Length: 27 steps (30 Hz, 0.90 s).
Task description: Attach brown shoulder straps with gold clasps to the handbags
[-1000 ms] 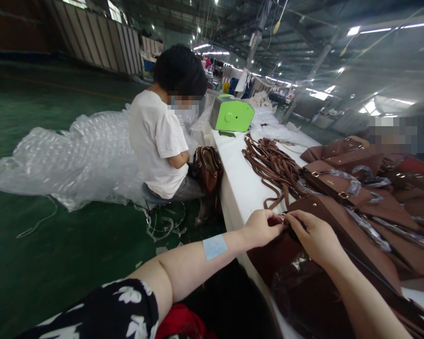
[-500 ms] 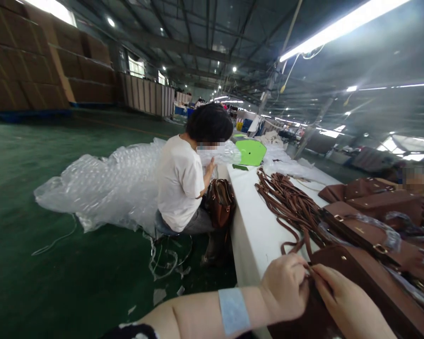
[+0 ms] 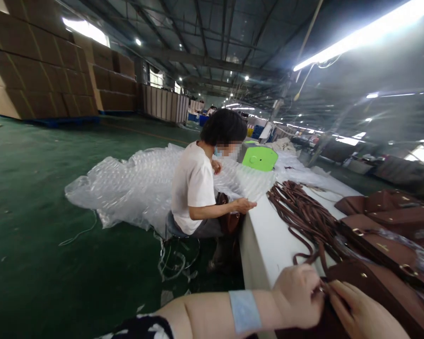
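My left hand point(image 3: 298, 296) is closed, with fingertips pinched on a brown strap point(image 3: 322, 259) at the table's near edge. My right hand point(image 3: 362, 310) pinches at the same spot, its fingers against those of the left. A small shiny bit shows between the fingers, too small to make out. Under and beside the hands lies a dark brown handbag point(image 3: 367, 278), partly hidden by them. Just beyond is a heap of brown straps point(image 3: 300, 207) on the white table point(image 3: 265, 235).
More brown handbags point(image 3: 381, 240) lie along the right. A co-worker in a white shirt point(image 3: 194, 179) sits at the table's left side, handling bubble wrap point(image 3: 137, 183) and a brown bag point(image 3: 229, 221). A green-sided machine point(image 3: 261, 158) stands farther back. Stacked cartons point(image 3: 38, 70) are at left.
The view has swung left. The co-worker has stretched an arm toward the table edge, and bubble wrap now spreads onto it. My hands stay pinched together at the strap.
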Each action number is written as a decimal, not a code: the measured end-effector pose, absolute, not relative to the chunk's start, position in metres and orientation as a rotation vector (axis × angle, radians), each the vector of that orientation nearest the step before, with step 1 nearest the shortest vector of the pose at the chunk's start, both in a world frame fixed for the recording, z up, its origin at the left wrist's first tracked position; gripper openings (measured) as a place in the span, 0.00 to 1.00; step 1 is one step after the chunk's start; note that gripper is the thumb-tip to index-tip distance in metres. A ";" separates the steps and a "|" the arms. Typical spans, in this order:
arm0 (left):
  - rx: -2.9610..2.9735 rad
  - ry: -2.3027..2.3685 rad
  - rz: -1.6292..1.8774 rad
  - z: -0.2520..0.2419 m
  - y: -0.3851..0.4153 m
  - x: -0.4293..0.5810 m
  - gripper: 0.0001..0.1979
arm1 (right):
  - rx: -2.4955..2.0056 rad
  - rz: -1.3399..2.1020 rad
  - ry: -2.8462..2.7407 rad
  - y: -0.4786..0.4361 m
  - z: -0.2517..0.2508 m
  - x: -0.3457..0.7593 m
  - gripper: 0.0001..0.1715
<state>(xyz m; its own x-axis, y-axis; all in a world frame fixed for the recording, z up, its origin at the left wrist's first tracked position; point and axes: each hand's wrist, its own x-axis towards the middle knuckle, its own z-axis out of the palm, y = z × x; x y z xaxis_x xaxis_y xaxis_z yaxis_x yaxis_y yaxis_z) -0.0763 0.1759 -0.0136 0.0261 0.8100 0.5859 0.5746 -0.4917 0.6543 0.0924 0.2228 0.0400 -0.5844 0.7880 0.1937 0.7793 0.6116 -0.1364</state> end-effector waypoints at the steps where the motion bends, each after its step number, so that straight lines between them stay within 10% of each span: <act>1: 2.007 1.380 1.473 -0.012 0.176 -0.079 0.04 | -1.289 0.054 -2.602 0.214 0.048 0.086 0.19; 17: 1.761 1.349 1.612 0.013 0.218 -0.106 0.07 | -1.598 0.543 -2.284 0.167 0.131 0.163 0.20; 27: 1.738 1.374 1.590 -0.010 0.230 -0.118 0.06 | -1.860 0.309 -2.073 0.084 0.064 0.292 0.21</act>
